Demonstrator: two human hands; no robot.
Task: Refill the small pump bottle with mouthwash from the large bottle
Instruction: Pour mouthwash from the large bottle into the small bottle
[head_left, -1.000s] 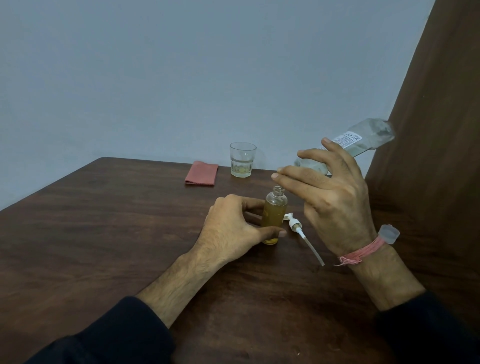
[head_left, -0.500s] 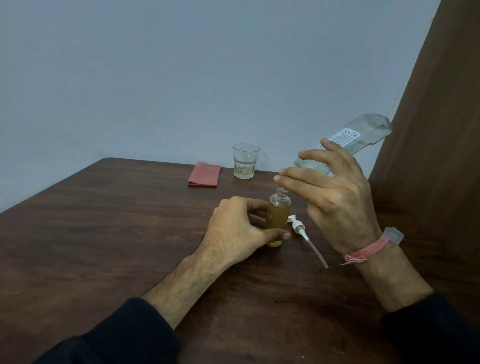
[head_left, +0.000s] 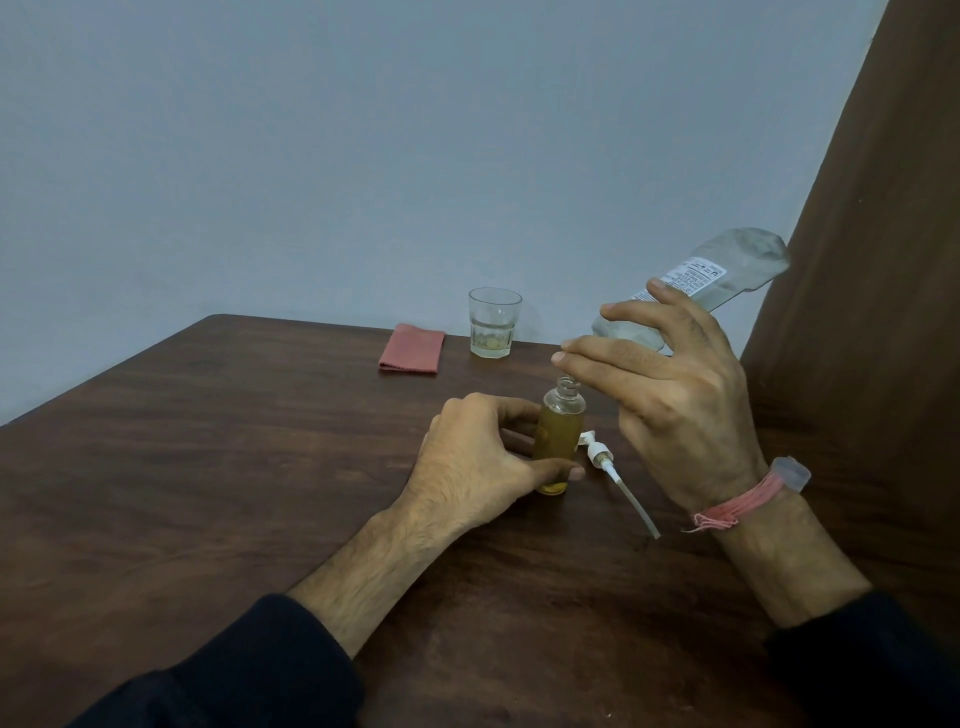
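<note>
Two hands at work over the desk (head_left: 208, 467). Left hand (head_left: 478, 462) wrapped round the small pump bottle (head_left: 560, 441), steadying it upright near the middle of the desk; right hand (head_left: 670, 395) gripping the large bottle (head_left: 727, 280), held tilted with its base up toward the wall and its neck down behind the fingers, just above the small bottle's open mouth. Amber liquid up to about the shoulder of the small bottle — close to full, by the look of it. No stream visible between the two mouths; hidden behind the right hand's fingers, so impossible to say whether anything is flowing.

Compared with a second ago: little moved. Large bottle tipped a touch steeper, its raised end swung slightly toward the brown panel (head_left: 883, 364) on the right. Level in the small bottle about the same across the frames, with no rise clear enough to call. Left hand's grip unchanged, small bottle in the same spot.

Meaning for the task, as a judgement: pour near its end, with scarcely any room left below the neck — overflow the main risk if the tilt goes further. Still to do: righting the large bottle and refitting the pump head (head_left: 602, 457), lying loose on the desk just beside the small bottle, its dip tube pointing toward the near edge.

Farther back, well apart: a glass (head_left: 493, 325) with a little pale liquid and a folded red cloth (head_left: 413, 349).
</note>
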